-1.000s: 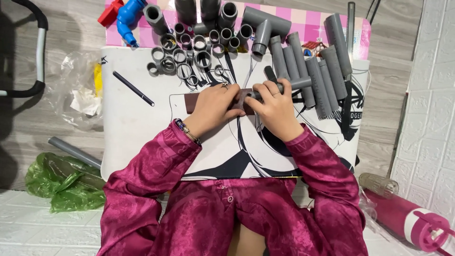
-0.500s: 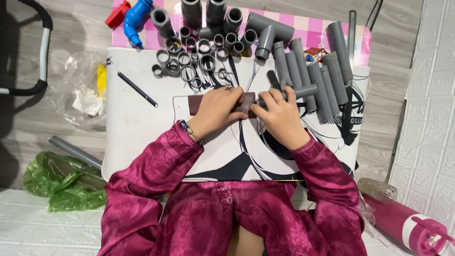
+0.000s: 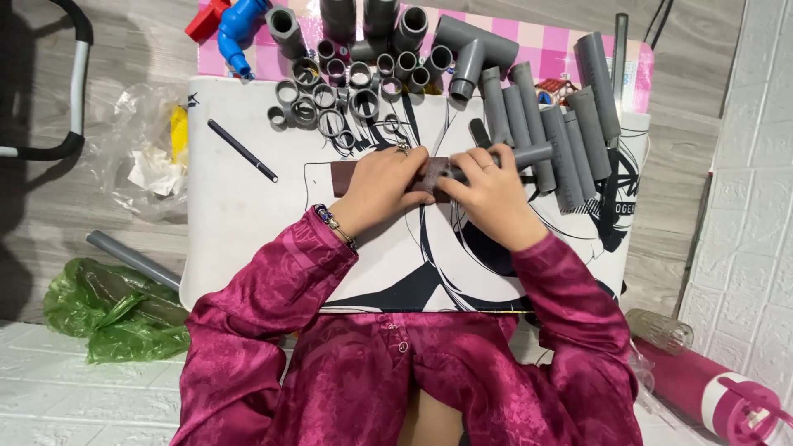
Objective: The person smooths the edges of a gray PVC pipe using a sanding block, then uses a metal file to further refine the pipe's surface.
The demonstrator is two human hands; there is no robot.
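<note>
My left hand (image 3: 384, 188) presses flat on a dark brown sheet of sandpaper (image 3: 343, 177) lying on the white printed mat (image 3: 239, 239). My right hand (image 3: 493, 192) grips a short grey pipe (image 3: 533, 154) whose near end rests against the sandpaper between both hands. Both sleeves are magenta satin. A bracelet sits on my left wrist.
Several grey pipe lengths (image 3: 570, 140) lie in a row right of my hands. Grey rings and couplings (image 3: 330, 103) cluster at the mat's far edge, with a tee fitting (image 3: 475, 51) and a blue valve (image 3: 237, 29). A black pen (image 3: 242, 150) lies left. A green bag (image 3: 107, 306) and pink bottle (image 3: 714, 388) sit on the floor.
Both hands stay on the sandpaper and pipe, shifting only slightly against each other. The camera view has drifted a little downward.
</note>
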